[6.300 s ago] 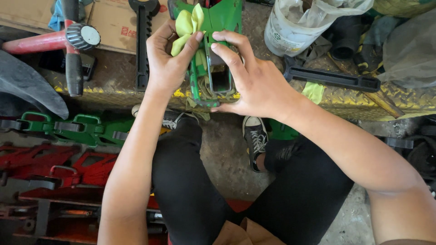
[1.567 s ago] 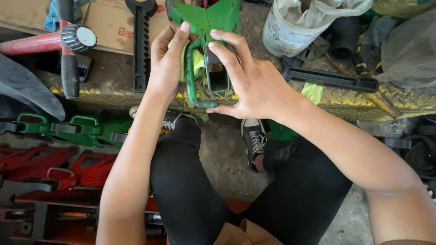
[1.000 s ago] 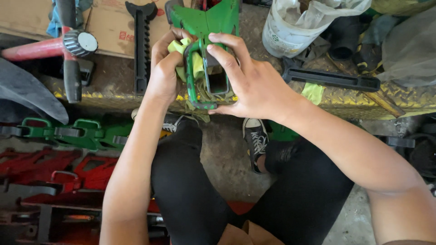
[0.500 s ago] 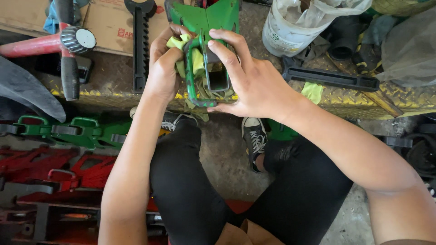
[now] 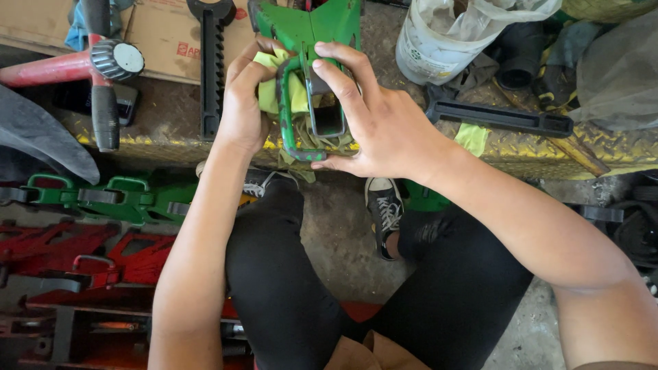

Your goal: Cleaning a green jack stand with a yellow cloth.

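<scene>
A green metal jack stand point(image 5: 312, 31) lies on the raised metal platform point(image 5: 171, 140) in front of me, its handle loop pointing toward me. My left hand point(image 5: 243, 103) presses a yellow-green cloth point(image 5: 284, 92) against the left side of the handle. My right hand point(image 5: 370, 120) grips the stand's square tube and handle from the right, fingers curled over the top.
A black toothed rack bar point(image 5: 212, 65) and a red stand with a black knob point(image 5: 103, 65) lie to the left. A white bucket point(image 5: 439, 41) and another black bar point(image 5: 500, 116) sit to the right. Green point(image 5: 110, 195) and red jack stands point(image 5: 82, 250) are piled on the floor at the left.
My left hand has worked the cloth from above the stand down along the handle's left side. My right hand has kept its grip on the stand.
</scene>
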